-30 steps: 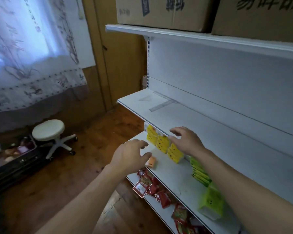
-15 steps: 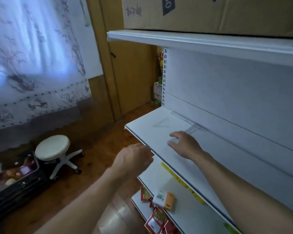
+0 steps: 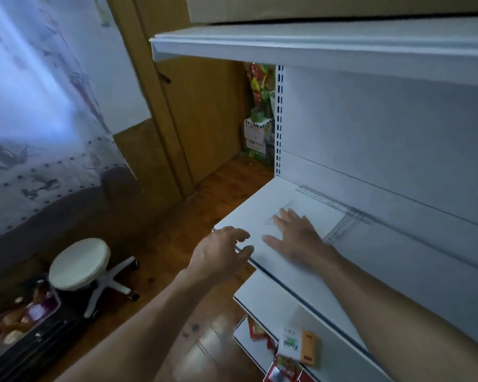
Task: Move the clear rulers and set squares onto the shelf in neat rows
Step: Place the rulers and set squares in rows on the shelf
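A white shelf (image 3: 254,205) carries the clear pieces. One long clear ruler (image 3: 323,198) lies along the back wall. A second clear ruler (image 3: 340,227) runs at right angles to it, towards the front. A small clear set square (image 3: 280,212) lies near the left end. My right hand (image 3: 295,235) lies flat on the shelf with straight fingers, its fingertips on the set square. My left hand (image 3: 221,255) hovers at the shelf's front left corner with loosely spread fingers and holds nothing.
An upper shelf (image 3: 315,48) with cardboard boxes overhangs. Lower shelves hold a white and orange box (image 3: 298,347) and red packets (image 3: 276,370). A white stool (image 3: 79,264) and a dark crate (image 3: 25,326) stand on the wooden floor at left.
My right hand has slid left along the shelf from the rulers' corner onto the set square. My left hand has risen to the shelf's front corner. The view has tilted upward.
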{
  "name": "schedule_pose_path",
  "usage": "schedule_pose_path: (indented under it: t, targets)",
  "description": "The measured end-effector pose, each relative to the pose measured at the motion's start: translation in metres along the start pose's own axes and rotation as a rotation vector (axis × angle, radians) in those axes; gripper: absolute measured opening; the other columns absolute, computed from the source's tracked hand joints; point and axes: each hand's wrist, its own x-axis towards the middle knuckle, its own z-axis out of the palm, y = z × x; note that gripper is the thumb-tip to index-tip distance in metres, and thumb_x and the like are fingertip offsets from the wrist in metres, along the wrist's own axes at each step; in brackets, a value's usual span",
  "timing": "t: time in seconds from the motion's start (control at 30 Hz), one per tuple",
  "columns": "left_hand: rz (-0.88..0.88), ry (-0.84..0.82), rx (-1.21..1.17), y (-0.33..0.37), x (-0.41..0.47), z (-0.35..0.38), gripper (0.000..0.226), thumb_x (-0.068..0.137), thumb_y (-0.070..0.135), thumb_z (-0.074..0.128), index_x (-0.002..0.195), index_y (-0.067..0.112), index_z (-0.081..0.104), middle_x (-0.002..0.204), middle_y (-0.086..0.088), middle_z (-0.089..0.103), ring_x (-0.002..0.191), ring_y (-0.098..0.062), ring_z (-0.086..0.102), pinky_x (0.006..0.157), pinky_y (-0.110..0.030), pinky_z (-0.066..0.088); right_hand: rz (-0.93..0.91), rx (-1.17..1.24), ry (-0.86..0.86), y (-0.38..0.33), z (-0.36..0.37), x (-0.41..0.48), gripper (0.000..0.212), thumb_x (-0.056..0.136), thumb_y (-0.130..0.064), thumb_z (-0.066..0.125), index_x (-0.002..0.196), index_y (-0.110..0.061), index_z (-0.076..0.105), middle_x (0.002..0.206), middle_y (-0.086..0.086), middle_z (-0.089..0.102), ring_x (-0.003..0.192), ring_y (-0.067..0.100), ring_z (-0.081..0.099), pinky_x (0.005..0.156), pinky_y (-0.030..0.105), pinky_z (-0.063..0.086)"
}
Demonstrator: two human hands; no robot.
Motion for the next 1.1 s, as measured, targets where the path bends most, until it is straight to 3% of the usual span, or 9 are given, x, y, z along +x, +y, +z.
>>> schedule_pose_path:
  t: [0.1,0.23,0.33,0.43,0.53,0.67,0.83,0.97,1.1]
  targets:
    - [0.042,0.000,-0.025,-0.016,0.021,-0.004,0.033,0.093,0.042,0.055,0.124,0.030,0.060,0.123,0.012,0.061,0.103,-0.005,0.060,0.077,-0.018,0.054,-0.056,0.020,0.034,-0.019,0.005,-0.015,0.085,0.084,-0.078,0.020,0.150,-0.025,0.020,0.161,-0.001,0.009,0.148,0.019,0.003,0.120,0.046,0.004]
    - [0.070,0.003,-0.112,-0.034,0.046,-0.005,0.030,0.093,0.043,0.055,0.121,0.032,0.061,0.121,0.014,0.062,0.099,-0.004,0.059,0.074,-0.015,0.054,-0.130,-0.055,0.039,-0.049,0.009,-0.032,0.080,0.083,-0.071,0.044,0.148,-0.026,0.025,0.159,-0.001,0.019,0.146,0.022,0.017,0.117,0.039,0.016]
    - [0.077,-0.029,-0.165,-0.051,0.055,-0.003,0.029,0.092,0.045,0.055,0.118,0.033,0.062,0.119,0.014,0.062,0.096,-0.005,0.060,0.075,-0.018,0.056,-0.171,-0.063,0.241,-0.066,0.023,-0.040,0.056,0.086,-0.050,0.061,0.134,-0.027,0.046,0.138,-0.004,0.052,0.124,0.018,0.052,0.103,0.030,0.040]
    - [0.094,-0.055,-0.192,-0.066,0.058,-0.005,0.030,0.092,0.046,0.055,0.119,0.033,0.061,0.120,0.014,0.062,0.097,-0.006,0.060,0.078,-0.019,0.055,-0.178,-0.009,0.366,-0.082,0.034,-0.047,0.038,0.082,-0.036,0.070,0.118,-0.024,0.063,0.116,-0.005,0.067,0.100,0.012,0.065,0.088,0.023,0.050]
    - [0.121,-0.078,-0.215,-0.074,0.059,-0.010,0.032,0.093,0.045,0.055,0.121,0.032,0.060,0.121,0.013,0.061,0.098,-0.005,0.058,0.079,-0.019,0.054,-0.118,0.079,0.435,-0.089,0.030,-0.047,0.031,0.087,-0.033,0.065,0.116,-0.023,0.067,0.119,-0.007,0.067,0.104,0.010,0.064,0.090,0.023,0.049]
    - [0.113,-0.174,-0.367,-0.079,0.060,-0.014,0.039,0.091,0.046,0.057,0.127,0.030,0.056,0.124,0.011,0.060,0.098,-0.006,0.058,0.073,-0.017,0.049,0.138,0.486,0.557,-0.093,0.004,-0.046,0.017,0.092,-0.015,0.058,0.100,-0.025,0.070,0.116,-0.011,0.065,0.113,0.005,0.053,0.097,0.019,0.040]
    - [-0.046,-0.362,-0.710,-0.066,0.065,-0.021,0.053,0.089,0.046,0.060,0.136,0.026,0.046,0.129,0.005,0.056,0.102,-0.012,0.056,0.077,-0.023,0.047,0.235,0.695,0.636,-0.097,-0.028,-0.051,0.034,0.091,-0.007,0.058,0.073,-0.035,0.060,0.123,-0.016,0.057,0.121,0.002,0.044,0.102,0.021,0.033]
    - [-0.135,-0.586,-1.132,-0.060,0.066,-0.025,0.037,0.093,0.036,0.059,0.124,0.015,0.058,0.117,-0.001,0.069,0.097,-0.014,0.069,0.081,-0.022,0.055,0.222,0.779,0.639,-0.098,-0.040,-0.049,0.031,0.091,-0.008,0.060,0.073,-0.034,0.063,0.133,-0.018,0.049,0.128,0.002,0.040,0.105,0.024,0.032]
    - [-0.135,-0.540,-1.300,-0.056,0.071,-0.029,0.029,0.092,0.027,0.062,0.115,0.010,0.064,0.101,-0.003,0.074,0.093,-0.016,0.071,0.080,-0.023,0.056,0.262,0.926,0.596,-0.094,-0.042,-0.056,0.042,0.091,-0.002,0.056,0.095,-0.042,0.067,0.134,-0.018,0.051,0.119,-0.001,0.050,0.097,0.023,0.042]
